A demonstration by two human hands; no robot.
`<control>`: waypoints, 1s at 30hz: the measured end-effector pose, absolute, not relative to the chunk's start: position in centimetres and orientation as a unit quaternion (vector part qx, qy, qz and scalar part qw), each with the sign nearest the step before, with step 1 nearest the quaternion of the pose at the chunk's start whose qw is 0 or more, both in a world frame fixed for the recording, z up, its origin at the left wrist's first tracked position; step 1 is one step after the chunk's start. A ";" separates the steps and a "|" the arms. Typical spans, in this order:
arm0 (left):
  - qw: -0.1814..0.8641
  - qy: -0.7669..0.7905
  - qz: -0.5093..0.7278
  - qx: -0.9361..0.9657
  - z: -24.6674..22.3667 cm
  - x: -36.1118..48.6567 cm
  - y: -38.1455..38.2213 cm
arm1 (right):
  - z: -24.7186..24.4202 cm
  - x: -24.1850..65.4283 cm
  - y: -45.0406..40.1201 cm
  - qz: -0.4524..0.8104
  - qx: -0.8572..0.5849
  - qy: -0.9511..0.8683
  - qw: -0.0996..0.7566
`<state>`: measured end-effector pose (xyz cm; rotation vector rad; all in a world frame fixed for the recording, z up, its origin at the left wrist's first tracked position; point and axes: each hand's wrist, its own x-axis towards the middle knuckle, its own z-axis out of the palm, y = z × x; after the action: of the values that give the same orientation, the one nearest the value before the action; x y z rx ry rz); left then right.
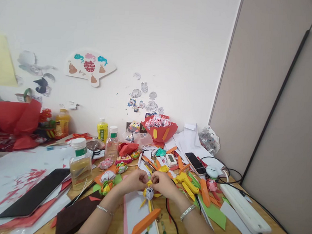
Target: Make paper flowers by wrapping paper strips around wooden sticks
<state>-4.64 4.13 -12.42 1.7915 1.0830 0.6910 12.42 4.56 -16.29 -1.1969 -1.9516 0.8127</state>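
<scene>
My left hand (137,180) and my right hand (162,182) meet at the middle of the table, fingers pinched. Between them is a small paper flower (149,193) with a white-and-dark crumpled ball and yellow paper strips round it. Both hands grip its yellow paper at the far side; the fingertips partly hide it. Beneath lie white sheets (135,215) and a folded orange paper strip (145,223). To the right of my right hand rests a yellow glue gun (187,181). Crumpled paper flowers (108,176) lie left of my left hand.
Clear bottles (80,168) stand at left, beside a black flat panel (35,193). A red paper bouquet (159,128) stands by the wall. A phone (195,163), cables and a white power strip (245,208) occupy the right. Beads (164,233) and a black cable (175,225) lie near the front.
</scene>
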 end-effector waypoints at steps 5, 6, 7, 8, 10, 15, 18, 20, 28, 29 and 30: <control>0.543 0.419 0.279 0.672 -12.5 -5.8 4.4 | -15.0 12.4 4.0 0.309 -0.446 -0.745 0.387; 0.556 0.413 0.276 0.666 -12.6 -5.9 4.4 | -14.6 12.4 3.7 0.304 -0.439 -0.748 0.396; 0.567 0.406 0.272 0.663 -12.8 -5.9 4.5 | -14.2 12.3 3.5 0.294 -0.432 -0.751 0.403; 0.575 0.399 0.270 0.661 -13.0 -5.9 4.5 | -13.9 12.2 3.2 0.282 -0.427 -0.756 0.408; 0.583 0.391 0.278 0.656 -13.2 -5.8 4.6 | -13.3 12.1 2.7 0.257 -0.421 -0.763 0.417; 0.567 0.389 0.325 0.649 -13.0 -5.6 4.8 | -12.8 12.0 2.3 0.208 -0.382 -0.781 0.449; 0.560 0.392 0.345 0.643 -12.8 -5.5 4.7 | -12.8 12.1 2.4 0.176 -0.343 -0.796 0.467; 0.559 0.392 0.353 0.640 -12.8 -5.5 4.7 | -12.7 12.2 2.4 0.168 -0.323 -0.804 0.470; 0.537 0.390 0.361 0.655 -12.3 -5.6 4.5 | -11.8 12.7 1.9 0.169 -0.286 -0.840 0.429; 0.531 0.393 0.363 0.657 -12.2 -5.6 4.5 | -11.8 12.8 1.9 0.178 -0.299 -0.837 0.423; 0.524 0.396 0.366 0.659 -12.2 -5.6 4.5 | -11.9 12.8 2.0 0.186 -0.313 -0.833 0.416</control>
<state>-5.61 4.52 -12.20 1.5769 0.9465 0.8768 12.77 1.98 -11.94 -0.7867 -2.0928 0.4679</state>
